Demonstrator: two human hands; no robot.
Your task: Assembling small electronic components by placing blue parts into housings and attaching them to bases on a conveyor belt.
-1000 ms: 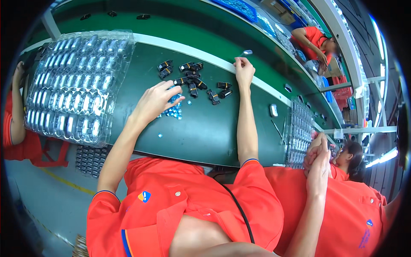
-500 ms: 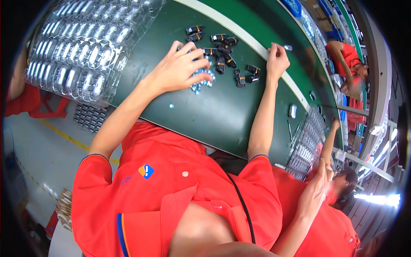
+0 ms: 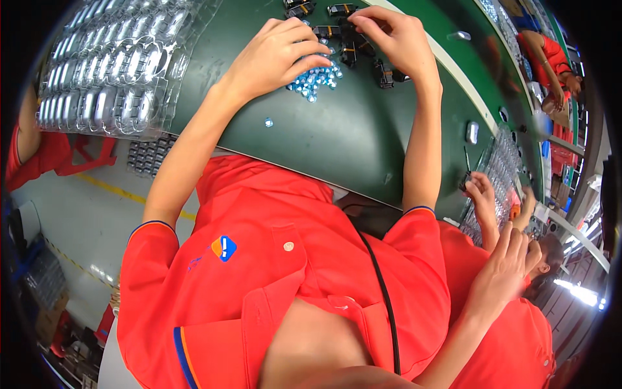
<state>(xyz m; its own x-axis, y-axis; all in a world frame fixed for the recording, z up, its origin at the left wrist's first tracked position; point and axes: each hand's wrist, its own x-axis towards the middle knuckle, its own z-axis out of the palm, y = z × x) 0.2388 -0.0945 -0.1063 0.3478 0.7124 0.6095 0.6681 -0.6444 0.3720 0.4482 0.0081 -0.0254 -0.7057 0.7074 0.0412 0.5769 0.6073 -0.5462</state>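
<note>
My left hand [image 3: 277, 57] arches with fingers apart over a pile of small shiny light-blue pieces [image 3: 315, 81]. Its thumb and fingertips are at the pile's upper edge, and no held piece shows. To its right, my right hand [image 3: 398, 45] reaches in among small black parts with orange bands [image 3: 328, 31]. Thumb and forefinger close together at the end of one black part [image 3: 341, 10]; the fingertips partly cover it. A single light-blue piece [image 3: 268, 122] lies apart, nearer to me on the green tabletop [image 3: 324, 142].
Clear plastic trays of silver shells [image 3: 110, 71] stand at the left. Behind my right hand runs a pale rail [image 3: 453, 61] beside a green belt with a silver piece [image 3: 459, 35]. A co-worker's hands [image 3: 499, 272] are at the right, near another tray and a silver shell [image 3: 472, 132].
My right hand has moved left from the rail and belt to the black parts. My left hand stays by the light-blue pile. The view has shifted, and the co-worker's hand now holds a dark piece.
</note>
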